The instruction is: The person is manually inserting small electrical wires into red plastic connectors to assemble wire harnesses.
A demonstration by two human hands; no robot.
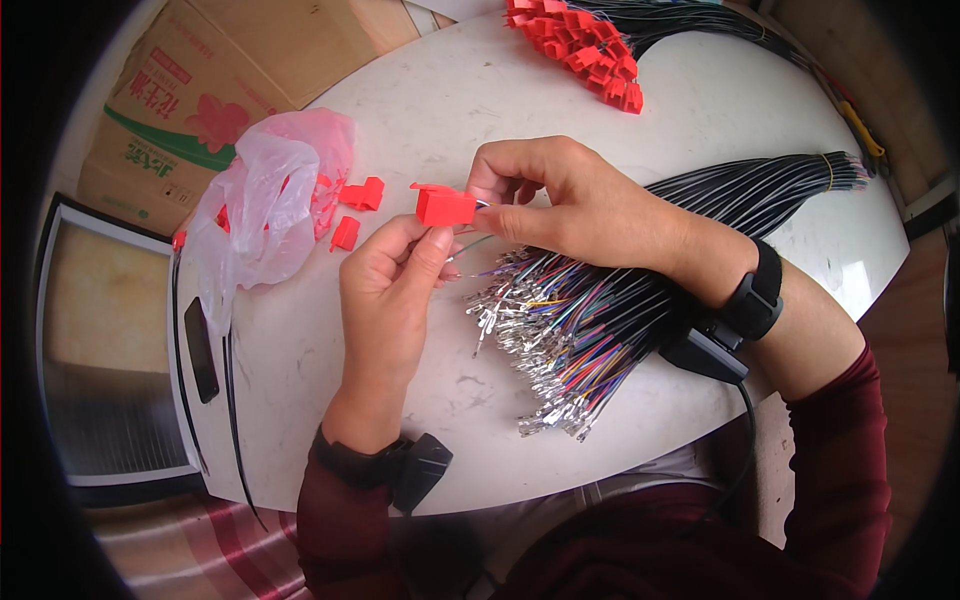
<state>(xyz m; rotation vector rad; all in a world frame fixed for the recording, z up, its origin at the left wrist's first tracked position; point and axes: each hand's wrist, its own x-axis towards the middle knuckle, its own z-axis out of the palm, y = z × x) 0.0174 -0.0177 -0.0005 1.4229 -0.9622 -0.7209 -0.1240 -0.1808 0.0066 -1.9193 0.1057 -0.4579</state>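
A red plastic connector housing (pixel 446 209) is pinched between the thumb and fingers of my left hand (pixel 385 300). My right hand (pixel 590 205) closes on a thin wire (pixel 483 204) at the housing's right end; whether its tip is inside the housing is hidden. Several loose coloured wires with metal tips hang just below the two hands. Under my right forearm lies a thick bundle of black cables (pixel 690 215), its near end fanning into coloured wires with crimped metal terminals (pixel 545 350). Two loose red housings (pixel 362 194) (pixel 345 234) rest left of the hands.
A pinkish translucent plastic bag (pixel 262 215) with red pieces inside sits at the left. At the far edge lies another cable bundle with red housings (pixel 590 55) on its ends. A dark phone-like slab (pixel 200 350) and thin black cables are by the left edge, near a cardboard box (pixel 165 110).
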